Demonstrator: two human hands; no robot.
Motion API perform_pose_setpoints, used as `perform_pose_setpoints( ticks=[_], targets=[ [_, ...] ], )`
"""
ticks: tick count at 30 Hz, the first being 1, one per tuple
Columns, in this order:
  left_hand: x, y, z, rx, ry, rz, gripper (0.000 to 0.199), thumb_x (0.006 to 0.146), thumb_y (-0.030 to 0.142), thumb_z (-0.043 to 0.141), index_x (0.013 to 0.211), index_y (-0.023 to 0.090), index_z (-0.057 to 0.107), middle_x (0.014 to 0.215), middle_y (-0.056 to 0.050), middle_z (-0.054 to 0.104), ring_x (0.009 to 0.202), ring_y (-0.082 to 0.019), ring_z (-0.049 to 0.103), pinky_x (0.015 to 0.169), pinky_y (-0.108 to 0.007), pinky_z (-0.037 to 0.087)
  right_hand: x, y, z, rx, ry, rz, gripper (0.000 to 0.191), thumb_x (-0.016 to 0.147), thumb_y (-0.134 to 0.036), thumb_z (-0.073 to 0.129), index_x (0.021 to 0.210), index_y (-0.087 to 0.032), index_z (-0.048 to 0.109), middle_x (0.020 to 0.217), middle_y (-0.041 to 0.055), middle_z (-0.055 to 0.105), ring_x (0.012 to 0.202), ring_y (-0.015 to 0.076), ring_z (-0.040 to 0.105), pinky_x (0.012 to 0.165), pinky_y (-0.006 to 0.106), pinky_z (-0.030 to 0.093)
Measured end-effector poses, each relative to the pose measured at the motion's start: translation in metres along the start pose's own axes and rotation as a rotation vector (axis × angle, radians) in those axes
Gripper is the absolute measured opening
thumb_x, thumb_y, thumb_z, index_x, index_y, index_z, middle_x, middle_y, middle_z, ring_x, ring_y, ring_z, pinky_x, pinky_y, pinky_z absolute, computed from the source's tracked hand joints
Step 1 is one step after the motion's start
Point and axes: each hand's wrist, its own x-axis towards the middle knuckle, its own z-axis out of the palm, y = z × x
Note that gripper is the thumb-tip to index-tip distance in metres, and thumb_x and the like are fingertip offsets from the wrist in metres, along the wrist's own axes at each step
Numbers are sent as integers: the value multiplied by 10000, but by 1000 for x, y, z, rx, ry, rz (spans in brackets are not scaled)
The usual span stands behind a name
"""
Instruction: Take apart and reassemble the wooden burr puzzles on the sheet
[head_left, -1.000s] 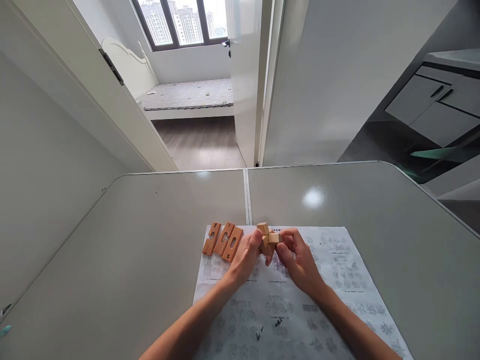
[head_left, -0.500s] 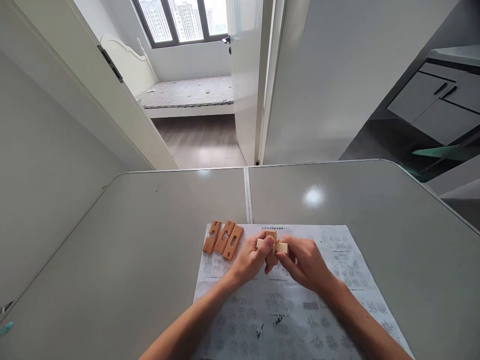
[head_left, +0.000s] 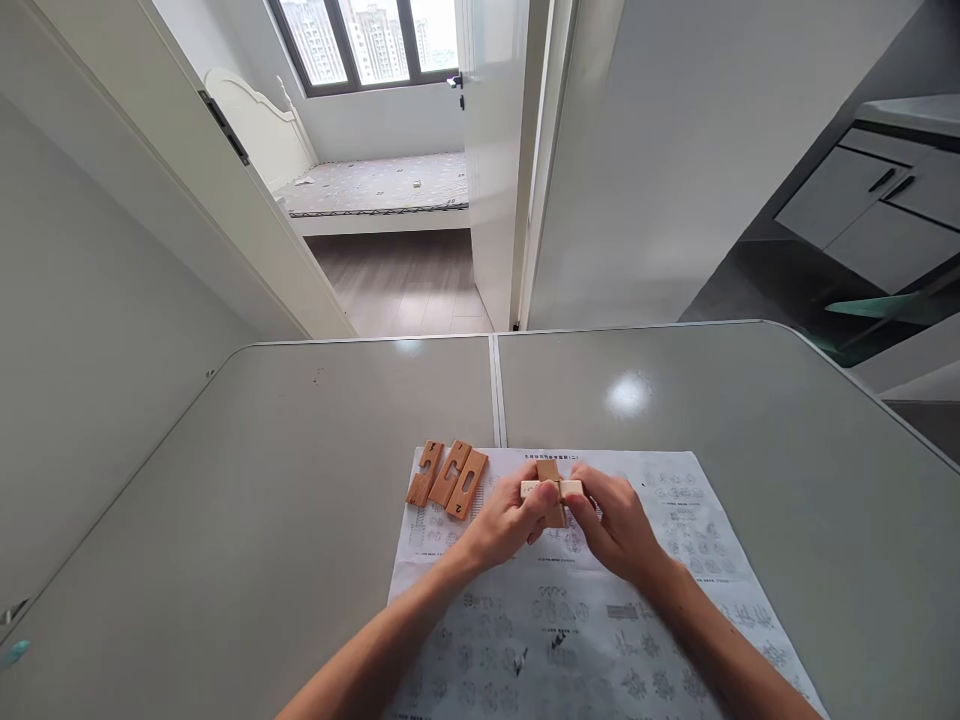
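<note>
A cluster of light wooden blocks (head_left: 551,471), crossed over one another, is held above the printed sheet (head_left: 525,590). My left hand (head_left: 504,517) grips it from the left, with the thumb across its middle. From the right, my right hand (head_left: 611,515) pinches the right end of a pale crosspiece. Three reddish-brown wooden pieces with cut-outs lie side by side at the sheet's upper left: one with an open notch (head_left: 422,483), one marked 1 (head_left: 444,486) and one marked 2 (head_left: 462,499).
The grey table (head_left: 315,500) has a seam (head_left: 496,390) running away from me and a raised edge. Beyond it are an open door (head_left: 499,150), a bed (head_left: 382,185) and a window. A white cabinet (head_left: 862,190) stands at the right.
The wooden cluster has turned a little and shifted slightly right in my hands; its pale crosspiece now looks level, and more of the lower block shows. The three brown pieces have not moved.
</note>
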Motion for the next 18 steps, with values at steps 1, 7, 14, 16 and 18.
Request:
perform_pose_setpoints(
  ticks=[1,7,14,16,18],
  targets=[
    [0,-1,0,-4,-4,-1,709,847,896,560,934,196,486,648,63,457,529,-87,379,509,-243,336,0,-1,0,-1,11,-7,333,1086,-247,474,770,-251,369,663,-61,372,520,120,328,522,276,285],
    [-1,2,0,51,12,44,734,850,919,510,904,188,511,704,19,507,630,-127,463,610,-275,404,3,-9,1,-20,36,-28,372,1058,-211,500,727,-250,336,610,-77,330,493,109,284,507,274,256],
    [-4,11,3,125,56,84,752,899,882,455,983,154,624,917,-61,627,853,-207,553,808,-330,463,4,-12,2,-50,58,-18,380,1059,-232,497,730,-259,309,597,-83,296,491,115,267,504,274,251],
    [-4,11,3,129,61,87,753,899,883,453,980,154,625,915,-60,621,860,-210,546,808,-331,462,4,-12,3,-54,66,-16,380,1061,-241,492,728,-259,309,594,-82,299,488,116,264,501,273,252],
    [-5,11,3,130,78,88,742,887,885,483,986,160,604,905,-50,604,858,-205,536,809,-329,461,4,-13,4,-52,76,-2,377,1065,-249,483,727,-259,316,592,-79,316,483,116,280,498,271,260]
  ],
)
